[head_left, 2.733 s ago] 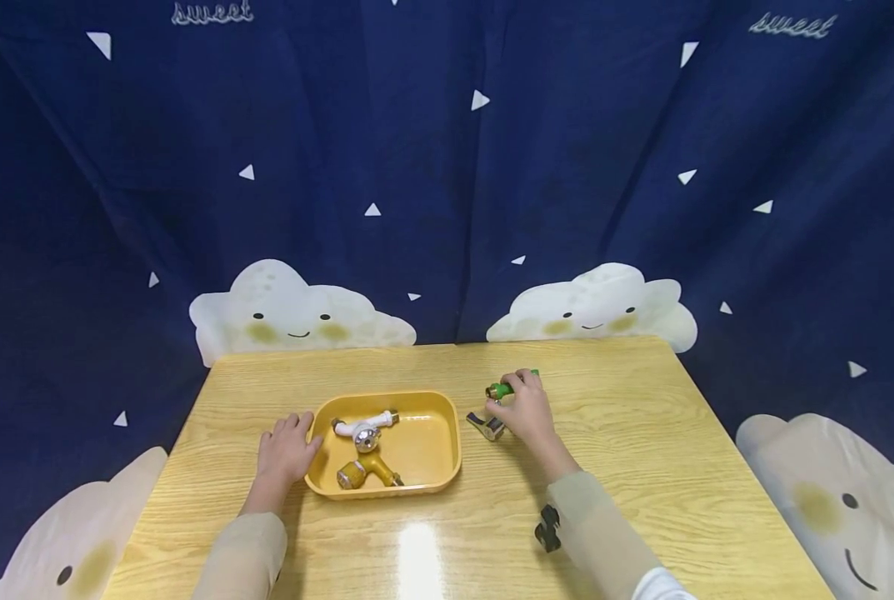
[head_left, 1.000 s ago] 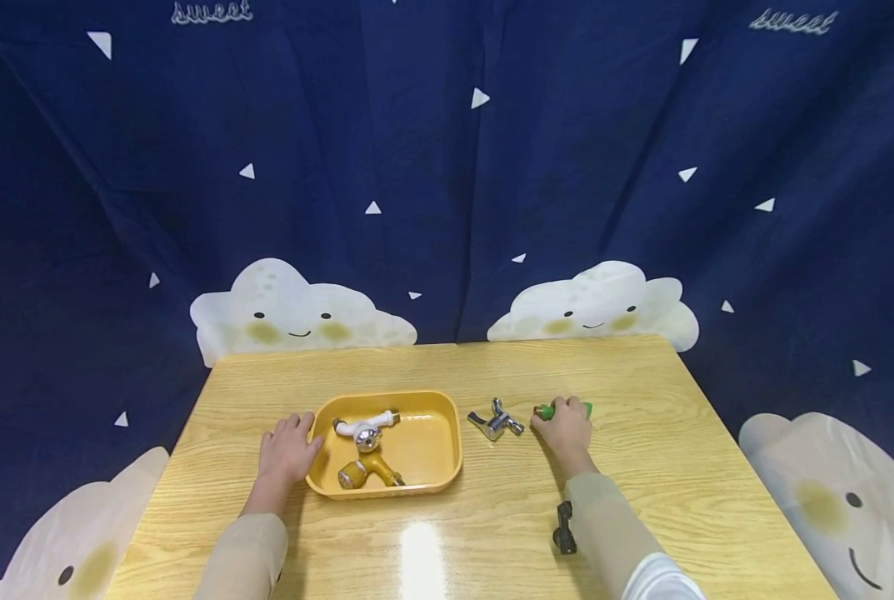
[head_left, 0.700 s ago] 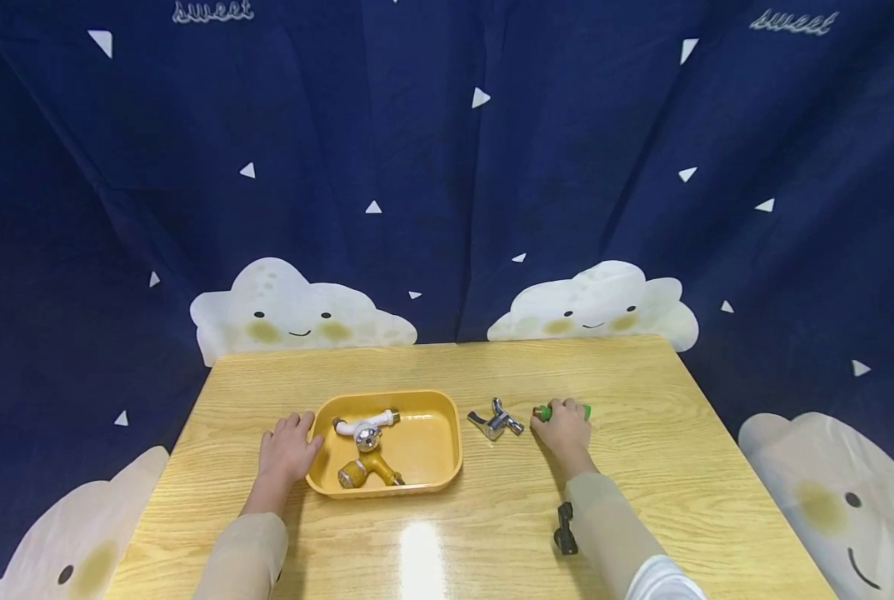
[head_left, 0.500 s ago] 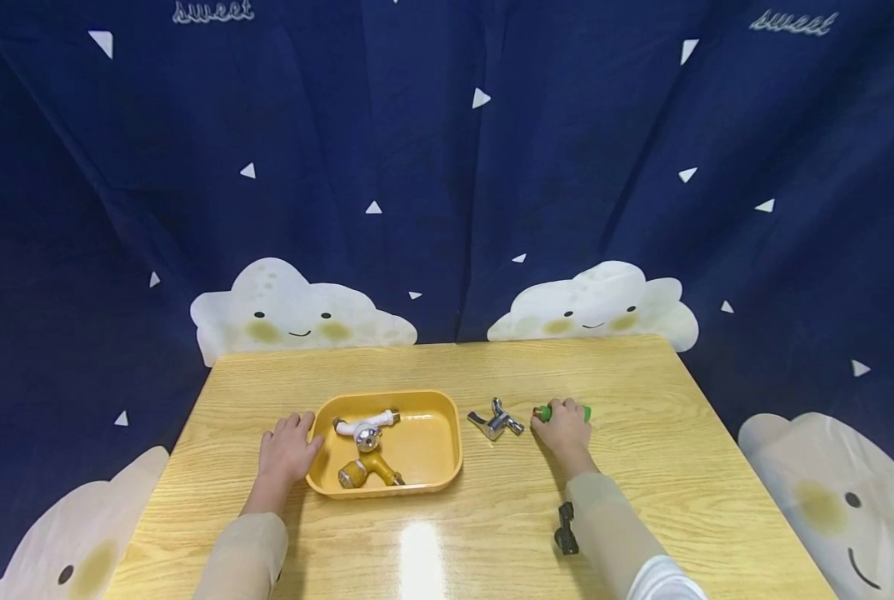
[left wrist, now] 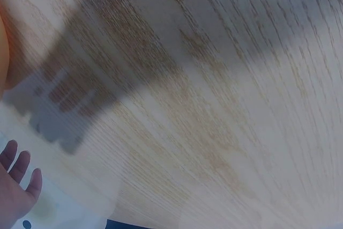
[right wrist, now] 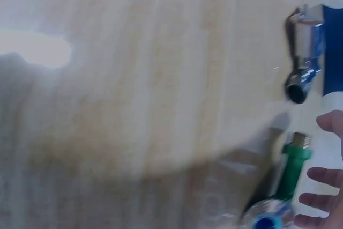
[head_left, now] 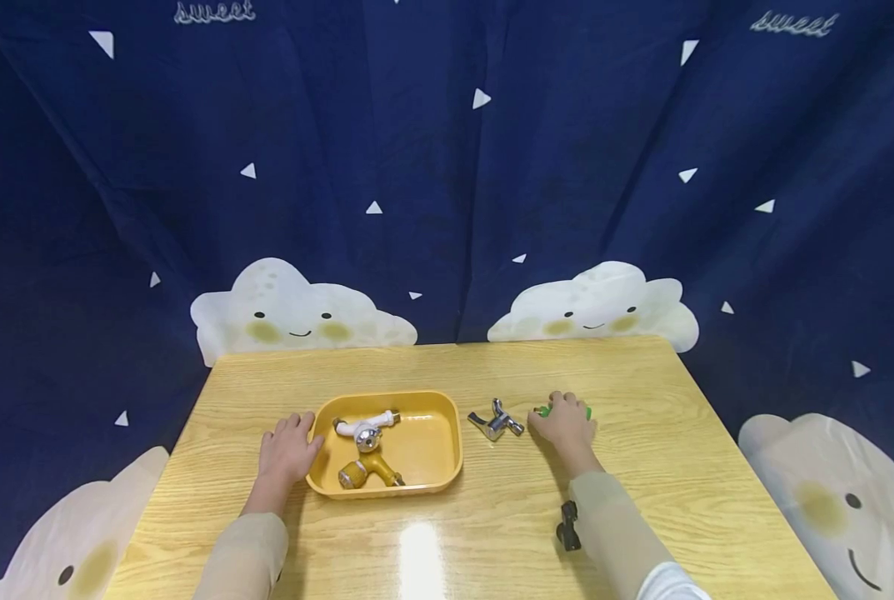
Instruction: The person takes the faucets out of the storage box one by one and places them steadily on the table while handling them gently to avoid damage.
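Observation:
My right hand (head_left: 564, 427) is over the green faucet (head_left: 543, 411), whose ends show on both sides of it. In the right wrist view the fingers are spread apart beside the green faucet (right wrist: 292, 170), with its brass threaded end pointing up. A chrome faucet (head_left: 496, 422) lies on the table just left of that hand. My left hand (head_left: 287, 450) rests at the left rim of the yellow tray (head_left: 450, 450), fingers loosely extended and thumb by the edge. Inside the tray lie a white faucet (head_left: 375, 421) with a chrome knob and a gold-yellow faucet (head_left: 374, 463).
The wooden table (head_left: 641, 483) carries the tray at its left middle. A dark blue curtain (head_left: 447, 167) with printed clouds hangs behind the table's far edge. A black strap mount (head_left: 568, 527) sits on the right sleeve.
The right hand carried the green faucet rightward, away from above the chrome one, and set it down on the table. Its fingers have since loosened and spread. The left hand stays put.

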{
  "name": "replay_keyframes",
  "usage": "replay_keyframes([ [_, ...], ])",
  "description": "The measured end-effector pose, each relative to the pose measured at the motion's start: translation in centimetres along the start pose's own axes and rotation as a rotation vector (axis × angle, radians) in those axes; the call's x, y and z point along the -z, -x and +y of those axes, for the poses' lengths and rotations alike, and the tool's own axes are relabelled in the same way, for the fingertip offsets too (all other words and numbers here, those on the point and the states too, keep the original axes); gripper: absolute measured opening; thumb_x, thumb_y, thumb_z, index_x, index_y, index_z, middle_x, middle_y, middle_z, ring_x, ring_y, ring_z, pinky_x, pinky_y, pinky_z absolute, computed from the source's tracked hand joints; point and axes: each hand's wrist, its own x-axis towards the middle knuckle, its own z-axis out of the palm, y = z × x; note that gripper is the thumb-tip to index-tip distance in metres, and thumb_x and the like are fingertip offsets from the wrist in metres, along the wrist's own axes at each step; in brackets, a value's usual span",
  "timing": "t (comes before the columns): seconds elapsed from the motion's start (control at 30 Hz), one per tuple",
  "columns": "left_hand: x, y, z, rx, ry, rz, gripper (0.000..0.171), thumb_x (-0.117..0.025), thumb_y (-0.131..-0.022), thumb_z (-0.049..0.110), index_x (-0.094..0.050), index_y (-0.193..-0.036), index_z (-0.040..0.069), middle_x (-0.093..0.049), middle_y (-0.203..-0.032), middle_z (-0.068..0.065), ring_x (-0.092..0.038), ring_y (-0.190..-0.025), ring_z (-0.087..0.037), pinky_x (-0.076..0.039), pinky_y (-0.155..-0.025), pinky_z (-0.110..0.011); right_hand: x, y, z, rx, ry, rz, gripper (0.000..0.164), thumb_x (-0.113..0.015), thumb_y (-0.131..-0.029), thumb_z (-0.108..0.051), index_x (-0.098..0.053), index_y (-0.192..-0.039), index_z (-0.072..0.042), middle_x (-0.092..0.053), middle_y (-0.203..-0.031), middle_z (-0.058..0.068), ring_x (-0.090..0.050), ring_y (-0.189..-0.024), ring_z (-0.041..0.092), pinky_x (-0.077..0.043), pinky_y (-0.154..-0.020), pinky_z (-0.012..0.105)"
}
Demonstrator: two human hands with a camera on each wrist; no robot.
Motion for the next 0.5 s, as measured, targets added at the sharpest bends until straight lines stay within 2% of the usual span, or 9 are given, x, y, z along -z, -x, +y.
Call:
replay_keyframes([
  [0.1,0.0,0.0,0.0,-0.002,-0.003,0.001,0.048,-0.047,-0.090,0.033,-0.044,-0.127,0.002,-0.047,-0.117,-0.023,-0.043,-0.109,-0.042,-0.035,-0.082,-0.059,0.7,-0.1,-1.2,0.030,0.003,0.042,0.066,-0.054,-0.080,-0.046,-0.044,-0.129,-0.004,-0.040,-0.131,0.022,-0.037,-0.118,0.043,-0.034,-0.084,0.065],
  [0.2,0.1,0.1,0.0,-0.001,0.000,0.003,0.048,-0.046,-0.090,0.034,-0.045,-0.127,0.002,-0.048,-0.117,-0.023,-0.043,-0.109,-0.041,-0.035,-0.082,-0.058,1.3,-0.2,-2.7,0.101,-0.016,0.093,0.062,-0.056,-0.081,-0.045,-0.047,-0.127,-0.004,-0.042,-0.130,0.022,-0.039,-0.117,0.042,-0.036,-0.084,0.062],
  [0.33,0.0,0.1,0.1,0.002,0.011,0.010,0.047,-0.046,-0.090,0.034,-0.046,-0.126,0.003,-0.048,-0.116,-0.022,-0.044,-0.108,-0.040,-0.035,-0.082,-0.058,1.5,-0.2,-4.7,0.253,-0.085,0.137,0.057,-0.059,-0.082,-0.040,-0.048,-0.127,-0.005,-0.045,-0.129,0.022,-0.043,-0.116,0.040,-0.038,-0.086,0.057],
  [0.5,-0.1,0.1,0.1,0.012,0.011,0.009,0.047,-0.046,-0.090,0.034,-0.046,-0.126,0.003,-0.048,-0.117,-0.021,-0.043,-0.110,-0.040,-0.034,-0.084,-0.058,1.1,-0.1,-7.1,0.478,-0.181,0.138,0.056,-0.062,-0.082,-0.032,-0.047,-0.129,-0.003,-0.047,-0.128,0.020,-0.046,-0.116,0.037,-0.039,-0.091,0.053],
])
